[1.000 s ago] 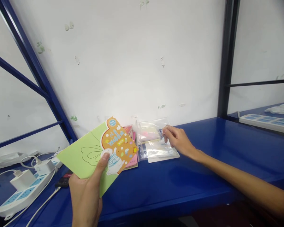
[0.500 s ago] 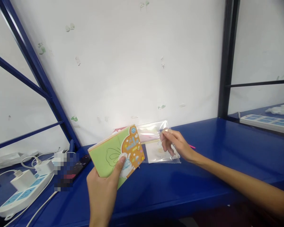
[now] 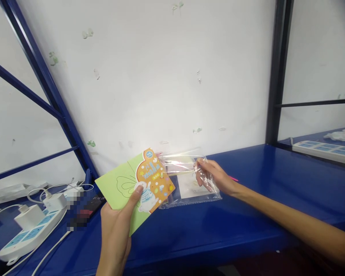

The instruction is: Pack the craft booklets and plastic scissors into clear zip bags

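Picture booklet (image 3: 152, 184), green with an orange cut-out front, is held above the blue table (image 3: 247, 230) at lower centre, pinched by the left hand's grip (image 3: 115, 234) between thumb and fingers. Just beside it, the right hand's grip (image 3: 214, 176) pinches the corner of a clear plastic bag (image 3: 186, 199), nearly closed on it. A power strip (image 3: 31, 234) sits lower left.

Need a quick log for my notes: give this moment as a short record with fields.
Left hand: holds a green and orange card, thumb on its front
Right hand: pinches a clear plastic bag
Card and bag: side by side, overlapping at the card's edge
Surface: blue shelf
Nearby: power strip, charger, blurred phone
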`<state>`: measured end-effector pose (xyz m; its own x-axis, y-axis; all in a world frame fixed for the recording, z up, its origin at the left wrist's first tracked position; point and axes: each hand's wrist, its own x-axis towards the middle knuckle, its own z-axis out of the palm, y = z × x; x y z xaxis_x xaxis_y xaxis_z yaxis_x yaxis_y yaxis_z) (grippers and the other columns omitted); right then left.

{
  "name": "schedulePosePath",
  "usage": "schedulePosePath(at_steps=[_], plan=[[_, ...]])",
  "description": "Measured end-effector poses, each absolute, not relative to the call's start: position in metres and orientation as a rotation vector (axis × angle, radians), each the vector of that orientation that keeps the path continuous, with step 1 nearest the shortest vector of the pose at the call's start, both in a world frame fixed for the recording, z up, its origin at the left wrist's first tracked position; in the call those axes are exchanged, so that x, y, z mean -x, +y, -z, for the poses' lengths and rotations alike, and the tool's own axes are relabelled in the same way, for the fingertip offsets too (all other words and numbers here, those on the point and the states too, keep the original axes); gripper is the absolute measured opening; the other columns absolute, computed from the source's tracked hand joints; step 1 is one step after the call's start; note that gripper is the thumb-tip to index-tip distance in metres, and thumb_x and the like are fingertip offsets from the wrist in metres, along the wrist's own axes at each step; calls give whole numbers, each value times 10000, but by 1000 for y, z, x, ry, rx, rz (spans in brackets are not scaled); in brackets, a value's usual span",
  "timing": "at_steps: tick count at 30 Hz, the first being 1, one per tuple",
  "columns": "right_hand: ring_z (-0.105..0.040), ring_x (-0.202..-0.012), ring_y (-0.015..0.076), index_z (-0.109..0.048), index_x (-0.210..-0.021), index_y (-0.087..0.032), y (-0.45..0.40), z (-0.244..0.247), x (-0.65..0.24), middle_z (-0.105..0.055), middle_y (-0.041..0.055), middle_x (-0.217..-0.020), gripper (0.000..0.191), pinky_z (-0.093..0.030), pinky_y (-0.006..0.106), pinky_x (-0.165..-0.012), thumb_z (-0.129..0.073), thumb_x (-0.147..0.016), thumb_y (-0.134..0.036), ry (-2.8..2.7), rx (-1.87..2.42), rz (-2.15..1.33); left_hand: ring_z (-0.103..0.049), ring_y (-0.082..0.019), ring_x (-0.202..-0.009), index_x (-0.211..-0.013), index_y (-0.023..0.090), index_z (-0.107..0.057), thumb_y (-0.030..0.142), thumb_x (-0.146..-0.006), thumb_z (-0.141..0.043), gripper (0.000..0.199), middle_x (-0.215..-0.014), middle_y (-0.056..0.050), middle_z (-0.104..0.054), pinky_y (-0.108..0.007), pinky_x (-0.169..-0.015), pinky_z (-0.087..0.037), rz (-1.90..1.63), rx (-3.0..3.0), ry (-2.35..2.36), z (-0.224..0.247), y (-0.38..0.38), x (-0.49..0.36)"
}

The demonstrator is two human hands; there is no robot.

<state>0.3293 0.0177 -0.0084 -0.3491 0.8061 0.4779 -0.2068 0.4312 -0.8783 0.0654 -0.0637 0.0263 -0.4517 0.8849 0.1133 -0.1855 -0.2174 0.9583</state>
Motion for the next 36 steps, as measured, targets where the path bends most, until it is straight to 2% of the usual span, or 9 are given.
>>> schedulePosePath(at_steps=[6,19,30,36], plan=[[-554,-419,86,-574,-794,-181,20,8,-328,-686,30,-703,449,-395,212,-388,-472,-1023,-553,-1596,617,-1065,-785,-306,-894,-1331,160,-645,161,-785,-806,569,-1149,-134,-781,-401,-765,-668,-1571,-896,1215,-31,-64,-56],[-578,-436,75,-640,-959,-180,19,7,-328,-700,46,-836,395,-367,188,-344,-468,-1031,-528,-1597,621,-954,-786,-336,-873,-1351,88,-610,128,-839,-733,528,-1104,-197,-782,-424,-742,-667,-1403,-944,1286,-42,-68,-51],[-561,-433,63,-660,-1054,-188,18,4,-330,-706,60,-918,417,-383,196,-348,-469,-1020,-557,-1616,642,-946,-786,-348,-868,-1352,85,-610,130,-800,-772,577,-1100,-215,-778,-427,-755,-669,-1362,-877,1221,-35,-60,-44],[-557,-418,69,-646,-1090,-191,19,6,-329,-705,48,-886,401,-379,203,-339,-478,-1018,-548,-1627,654,-960,-789,-340,-848,-1318,76,-631,132,-787,-785,555,-1064,-214,-787,-402,-743,-671,-1350,-856,1197,-35,-61,-45]])
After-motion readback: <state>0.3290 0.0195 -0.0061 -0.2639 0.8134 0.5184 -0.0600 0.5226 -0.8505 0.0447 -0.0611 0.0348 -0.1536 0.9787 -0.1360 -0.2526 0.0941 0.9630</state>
